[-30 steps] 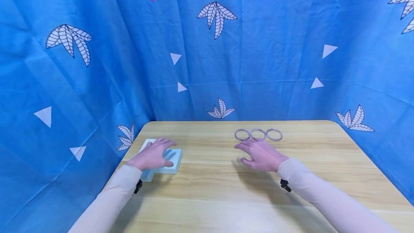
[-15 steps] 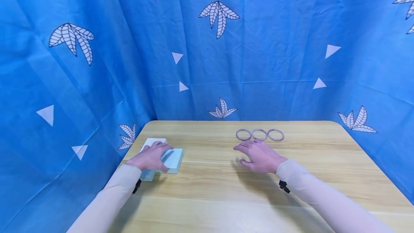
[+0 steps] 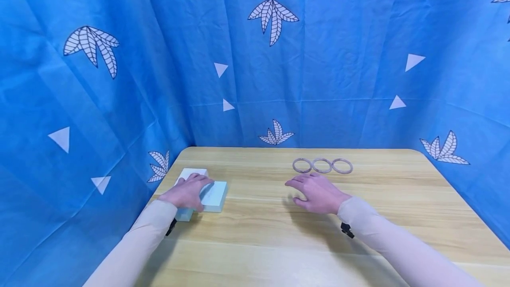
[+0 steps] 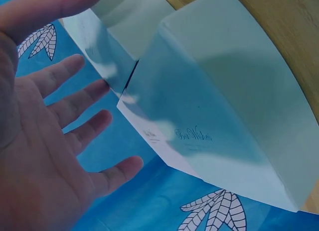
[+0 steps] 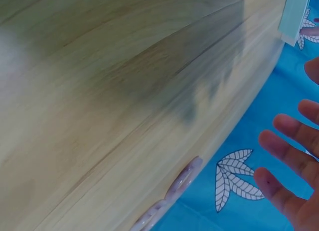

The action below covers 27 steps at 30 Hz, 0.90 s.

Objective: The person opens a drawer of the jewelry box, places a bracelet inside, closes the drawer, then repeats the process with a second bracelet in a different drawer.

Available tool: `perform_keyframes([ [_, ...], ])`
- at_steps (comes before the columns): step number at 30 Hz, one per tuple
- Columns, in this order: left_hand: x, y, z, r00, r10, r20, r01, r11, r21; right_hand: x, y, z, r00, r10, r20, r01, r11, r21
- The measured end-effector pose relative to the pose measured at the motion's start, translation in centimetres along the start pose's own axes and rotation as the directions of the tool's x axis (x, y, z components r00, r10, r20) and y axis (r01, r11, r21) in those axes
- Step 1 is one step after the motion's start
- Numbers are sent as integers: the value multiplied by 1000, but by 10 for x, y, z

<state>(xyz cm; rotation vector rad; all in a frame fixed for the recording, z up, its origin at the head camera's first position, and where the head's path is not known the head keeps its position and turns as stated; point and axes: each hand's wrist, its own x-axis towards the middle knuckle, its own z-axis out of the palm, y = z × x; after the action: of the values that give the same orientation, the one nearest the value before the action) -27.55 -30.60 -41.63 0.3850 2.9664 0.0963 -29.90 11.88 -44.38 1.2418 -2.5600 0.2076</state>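
Two pale mint gift boxes lie side by side at the table's left: a left box [image 3: 196, 172] partly hidden by my left hand [image 3: 186, 192], and a right box [image 3: 216, 195]. The left wrist view shows that hand's palm and spread fingers [image 4: 89, 131] close by a box [image 4: 239, 96] with "Best Wishes" lettering, with a narrow dark gap between it and the other box [image 4: 134, 22]. My right hand [image 3: 318, 193] hovers palm down over the table, relaxed, holding nothing. Just beyond it lie three pale purple bangles [image 3: 352, 166] in a row.
The wooden table [image 3: 255, 225] ends at a blue patterned curtain [image 3: 263, 79] behind and at both sides. The left arm runs close to the left curtain. Both wrists carry a small black device [image 3: 346, 230].
My left hand has sunk a little closer over the boxes, its thumb drawn in to the left. The right hand has drifted slightly left. Boxes and bangles stay in place as the view shifts slightly.
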Motion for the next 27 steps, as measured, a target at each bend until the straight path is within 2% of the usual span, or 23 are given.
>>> perform_keyframes([
  [12,3,-3,3,999,-28,16,28,1000,-11,21,-11,2,998,-63,16,63,998,-12],
  [20,5,-3,2,999,-32,11,32,999,-30,43,-24,-2,994,-59,96,60,998,-1],
  [27,3,-1,4,999,-46,14,47,998,-42,62,-37,3,988,-89,126,88,996,13],
])
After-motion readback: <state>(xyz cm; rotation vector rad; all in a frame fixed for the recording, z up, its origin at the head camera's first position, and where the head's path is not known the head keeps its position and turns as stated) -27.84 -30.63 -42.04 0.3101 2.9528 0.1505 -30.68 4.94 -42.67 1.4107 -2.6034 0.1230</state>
